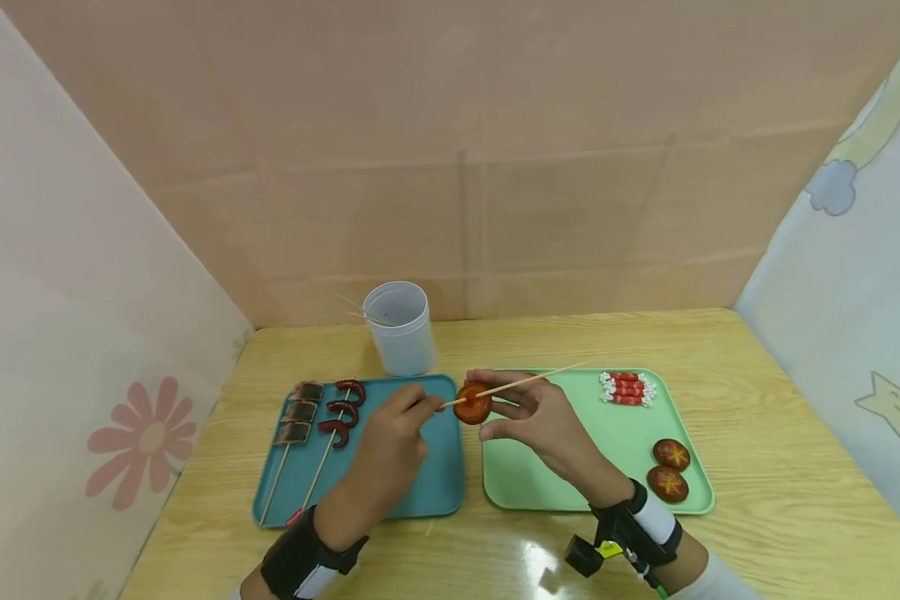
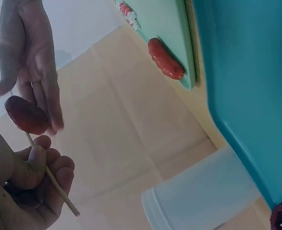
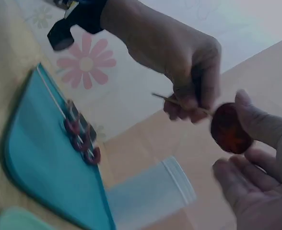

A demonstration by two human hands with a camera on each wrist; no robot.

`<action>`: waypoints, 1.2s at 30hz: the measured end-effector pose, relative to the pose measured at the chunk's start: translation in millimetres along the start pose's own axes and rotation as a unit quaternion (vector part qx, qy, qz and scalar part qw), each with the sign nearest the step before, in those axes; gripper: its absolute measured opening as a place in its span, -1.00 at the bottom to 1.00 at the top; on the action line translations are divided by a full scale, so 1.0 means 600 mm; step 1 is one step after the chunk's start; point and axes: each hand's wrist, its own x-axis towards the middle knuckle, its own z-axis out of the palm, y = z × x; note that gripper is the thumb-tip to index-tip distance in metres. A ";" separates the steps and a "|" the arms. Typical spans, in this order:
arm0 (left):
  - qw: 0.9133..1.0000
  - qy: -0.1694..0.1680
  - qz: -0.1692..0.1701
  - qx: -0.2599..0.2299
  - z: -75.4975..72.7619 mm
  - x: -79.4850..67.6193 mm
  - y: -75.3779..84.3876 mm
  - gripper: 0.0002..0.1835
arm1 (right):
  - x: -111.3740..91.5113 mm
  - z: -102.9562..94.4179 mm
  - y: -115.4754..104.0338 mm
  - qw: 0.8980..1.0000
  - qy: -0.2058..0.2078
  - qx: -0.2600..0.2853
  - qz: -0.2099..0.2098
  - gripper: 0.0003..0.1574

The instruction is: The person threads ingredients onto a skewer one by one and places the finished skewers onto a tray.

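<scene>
My left hand [image 1: 393,437] pinches a thin wooden skewer [image 1: 521,382] near its blunt end, above the gap between the trays. A round brown mushroom cap [image 1: 472,403] with a scored top is threaded on the skewer, and the pointed end reaches out to the right past it. My right hand [image 1: 543,421] is at the cap's right side, fingers loosely extended; in the right wrist view its thumb [image 3: 258,120] lies against the cap's edge while the other fingers spread below. In the left wrist view, the cap [image 2: 27,115] sits just beyond the left fingertips.
A blue tray [image 1: 442,492] holds two loaded skewers, one with brown squares [image 1: 298,412], one with dark red curls [image 1: 342,412]. On the green tray [image 1: 510,492] lie two mushroom caps [image 1: 669,471], red-and-white pieces [image 1: 627,388] and a red sausage [image 2: 166,60]. Behind stands a white tub [image 1: 403,337] with sticks.
</scene>
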 end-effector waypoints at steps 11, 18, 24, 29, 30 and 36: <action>0.998 0.029 -0.045 0.038 -0.038 -0.039 -0.040 -0.50 | -0.058 -0.177 -0.045 0.796 0.024 -0.584 0.155 -0.27; 0.996 0.029 -0.063 0.059 -0.055 -0.054 -0.056 -0.53 | -0.105 -0.254 -0.026 0.740 -0.010 -0.620 0.258 -0.22; 0.995 0.012 -0.082 0.062 -0.059 -0.060 -0.059 -0.53 | -0.129 -0.262 0.008 0.757 -0.016 -0.601 0.256 -0.64; 0.994 0.012 -0.088 0.063 -0.059 -0.062 -0.061 -0.52 | -0.134 -0.257 0.018 0.760 -0.007 -0.600 0.251 -0.84; 0.994 0.012 -0.089 0.062 -0.059 -0.063 -0.062 -0.52 | -0.134 -0.257 0.019 0.760 -0.005 -0.601 0.247 -0.84; 0.994 0.010 -0.094 0.056 -0.057 -0.067 -0.064 -0.52 | -0.136 -0.254 0.016 0.758 -0.003 -0.601 0.253 -0.89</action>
